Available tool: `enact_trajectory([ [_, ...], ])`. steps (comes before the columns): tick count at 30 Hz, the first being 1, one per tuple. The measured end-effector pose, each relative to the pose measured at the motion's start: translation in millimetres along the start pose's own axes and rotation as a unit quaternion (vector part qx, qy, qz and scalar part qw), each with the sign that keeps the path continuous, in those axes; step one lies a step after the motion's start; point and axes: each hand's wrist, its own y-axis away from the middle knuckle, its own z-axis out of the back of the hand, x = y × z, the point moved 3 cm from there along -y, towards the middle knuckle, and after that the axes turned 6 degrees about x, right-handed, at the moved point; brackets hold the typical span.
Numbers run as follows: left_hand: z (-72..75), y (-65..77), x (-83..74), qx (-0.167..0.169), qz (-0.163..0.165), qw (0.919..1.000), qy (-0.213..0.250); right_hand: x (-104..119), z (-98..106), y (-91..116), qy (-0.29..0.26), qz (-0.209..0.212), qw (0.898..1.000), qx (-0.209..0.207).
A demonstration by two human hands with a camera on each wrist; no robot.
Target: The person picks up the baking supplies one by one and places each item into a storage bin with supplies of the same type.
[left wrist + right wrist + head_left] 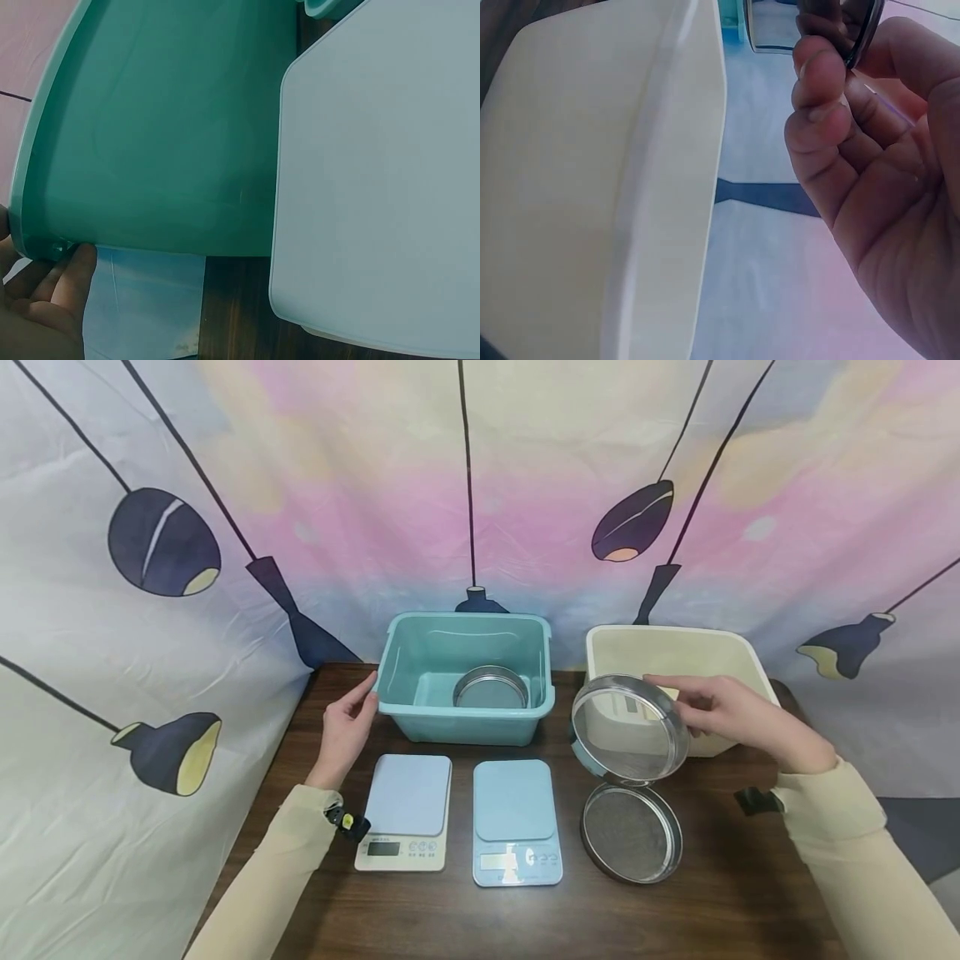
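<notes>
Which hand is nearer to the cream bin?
Right. The right hand holds a sieve close by the cream bin, overlapping it in the head view; the left hand is farther off, at the left rim of the teal bin.

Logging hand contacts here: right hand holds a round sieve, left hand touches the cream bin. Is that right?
No: the left hand touches the teal bin, not the cream bin, as the head view shows. The right hand holds a round sieve.

The raised sieve (630, 727) partly hides the cream tub (667, 647); the teal tub (465, 727) hides part of the inner sieve (491, 693). Lettering on the cream scale (408, 802) is illegibly small. The left wrist view crops the left hand (45, 307).
</notes>
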Motion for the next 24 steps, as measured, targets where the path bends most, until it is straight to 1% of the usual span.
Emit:
enact_trajectory([
  [5,0.4,0.8,-1.4,0.0,-0.002,1.0,-0.006,5,1,-15,-0.002,0.007,1.0,0.006],
  [10,0.2,0.6,-0.8,-0.004,0.003,1.0,-0.006,10,2,-32,0.009,0.017,1.0,0.013],
  [16,0.7,-0.4,1.2,-0.001,0.007,1.0,-0.001,17,3,-51,-0.01,0.022,0.999,0.027],
  [20,0.7,-0.8,0.9,0.003,0.005,1.0,0.003,21,5,-63,-0.018,0.016,0.999,0.039],
  [24,0.9,-1.0,0.5,0.002,0.006,1.0,-0.006,23,7,-74,-0.023,0.001,0.998,0.051],
])
